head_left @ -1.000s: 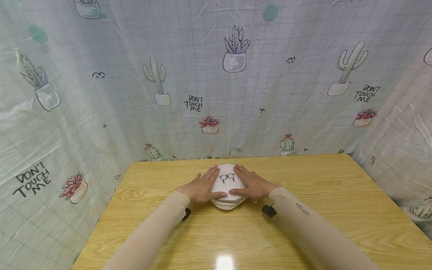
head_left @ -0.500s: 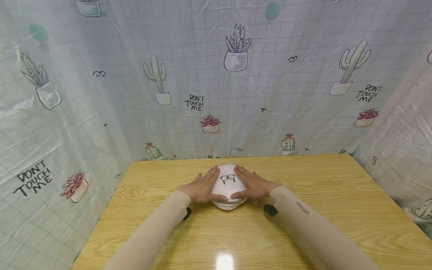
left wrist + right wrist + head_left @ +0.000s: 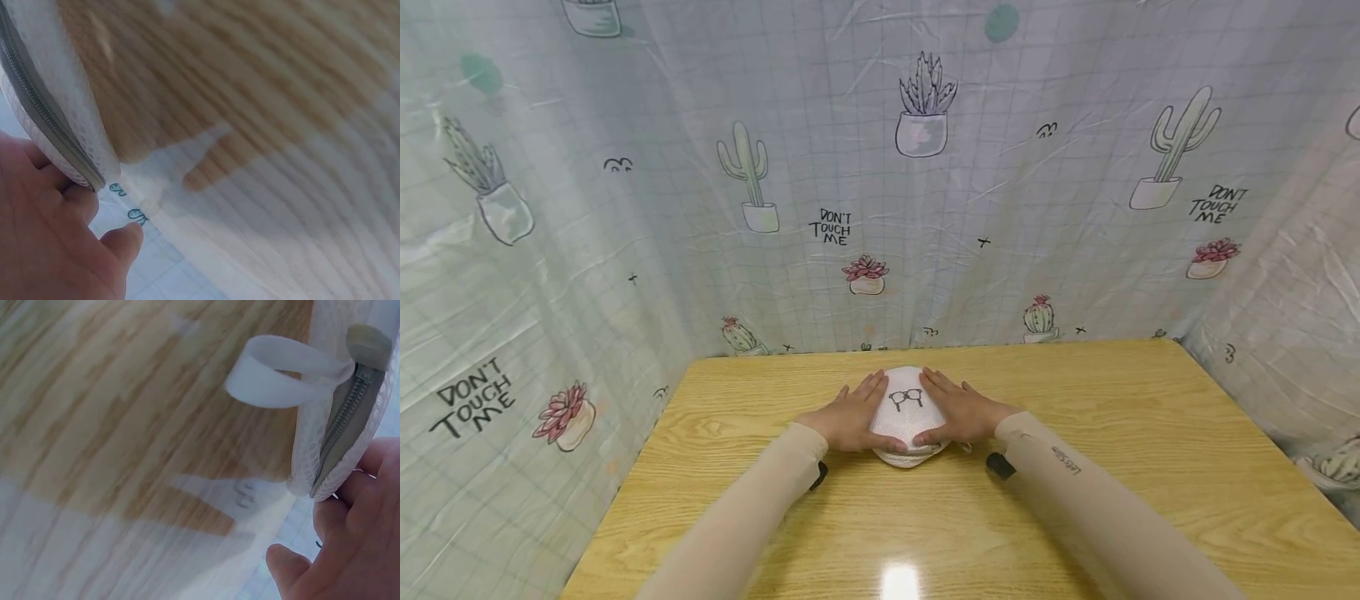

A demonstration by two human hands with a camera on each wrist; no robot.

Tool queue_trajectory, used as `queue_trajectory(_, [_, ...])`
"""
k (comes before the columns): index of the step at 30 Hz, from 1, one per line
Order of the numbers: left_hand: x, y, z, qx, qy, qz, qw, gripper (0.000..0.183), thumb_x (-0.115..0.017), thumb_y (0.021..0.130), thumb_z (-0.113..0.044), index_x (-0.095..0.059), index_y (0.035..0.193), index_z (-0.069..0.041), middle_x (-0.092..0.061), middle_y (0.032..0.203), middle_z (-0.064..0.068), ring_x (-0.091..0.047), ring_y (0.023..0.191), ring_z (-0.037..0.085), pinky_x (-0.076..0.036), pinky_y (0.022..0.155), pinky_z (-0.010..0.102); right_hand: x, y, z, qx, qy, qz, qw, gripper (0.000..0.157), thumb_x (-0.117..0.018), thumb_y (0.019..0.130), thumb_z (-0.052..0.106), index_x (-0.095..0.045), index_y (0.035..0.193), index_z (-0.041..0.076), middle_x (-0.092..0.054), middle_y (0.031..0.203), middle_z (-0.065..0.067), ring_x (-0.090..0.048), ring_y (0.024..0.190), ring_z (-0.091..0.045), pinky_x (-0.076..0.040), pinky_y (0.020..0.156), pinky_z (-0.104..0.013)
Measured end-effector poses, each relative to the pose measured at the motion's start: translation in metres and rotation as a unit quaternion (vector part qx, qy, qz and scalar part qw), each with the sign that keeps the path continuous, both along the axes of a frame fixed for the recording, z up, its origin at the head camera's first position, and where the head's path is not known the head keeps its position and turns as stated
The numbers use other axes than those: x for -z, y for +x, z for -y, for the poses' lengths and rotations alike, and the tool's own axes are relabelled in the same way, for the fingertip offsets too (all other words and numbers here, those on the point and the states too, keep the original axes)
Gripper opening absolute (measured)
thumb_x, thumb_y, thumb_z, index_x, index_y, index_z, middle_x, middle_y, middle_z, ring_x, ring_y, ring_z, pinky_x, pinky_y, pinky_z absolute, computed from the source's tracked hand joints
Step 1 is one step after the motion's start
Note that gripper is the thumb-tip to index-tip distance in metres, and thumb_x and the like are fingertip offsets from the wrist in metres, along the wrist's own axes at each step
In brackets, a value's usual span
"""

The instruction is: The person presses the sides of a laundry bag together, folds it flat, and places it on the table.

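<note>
A white mesh laundry bag with a printed pair of glasses on top sits on the wooden table. My left hand lies against its left side, fingers straight and pointing away, thumb across the front. Mirroring it, my right hand rests on the right side, its thumb close to the other. A grey zipper curves round the bag's edge in the left wrist view. The right wrist view shows the zipper's end under a fabric tab, beside a white ribbon loop. The bag's underside is hidden.
The wood-grain table stretches to both sides. A curtain printed with cacti hangs behind the table's back edge and along both sides. Dark wrist devices sit under the sleeves.
Both hands stay on the bag, practically still. The view shifts very slightly, and the right thumb lies a touch further right than a second ago.
</note>
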State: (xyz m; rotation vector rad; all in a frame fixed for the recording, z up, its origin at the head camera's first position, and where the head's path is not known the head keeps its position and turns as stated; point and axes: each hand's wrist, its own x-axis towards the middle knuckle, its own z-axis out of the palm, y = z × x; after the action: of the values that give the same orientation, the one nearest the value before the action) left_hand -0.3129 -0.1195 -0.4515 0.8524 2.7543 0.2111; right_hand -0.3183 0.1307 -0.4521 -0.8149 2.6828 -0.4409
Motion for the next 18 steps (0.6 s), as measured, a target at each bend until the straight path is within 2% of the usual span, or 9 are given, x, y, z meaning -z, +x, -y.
queue_trajectory(10, [0.0006, -0.0006, -0.0006, -0.005, -0.010, -0.006, 0.9999, 0.123, -0.043, 0.073, -0.087, 0.000, 0.156, -0.007, 0.003, 0.165, 0.007, -0.001, 0.152, 0.021, -0.015, 0.120, 0.054, 0.0030, -0.0004, 0.0034, 0.009, 0.016, -0.012, 1.000, 0.117, -0.053, 0.077, 0.079, 0.000, 0.157, 0.012, 0.004, 0.164, -0.006, 0.000, 0.152, -0.023, -0.010, 0.120, -0.056])
queue_trajectory(18, [0.0010, 0.0022, -0.0030, -0.007, -0.009, -0.011, 0.9999, 0.123, -0.046, 0.073, -0.086, -0.002, 0.156, -0.005, 0.001, 0.165, 0.009, -0.002, 0.152, 0.023, -0.016, 0.120, 0.056, 0.0041, 0.0028, 0.0063, 0.007, 0.020, -0.021, 1.000, 0.116, -0.054, 0.078, 0.077, -0.002, 0.156, 0.009, 0.002, 0.164, -0.008, -0.003, 0.152, -0.027, -0.014, 0.118, -0.059])
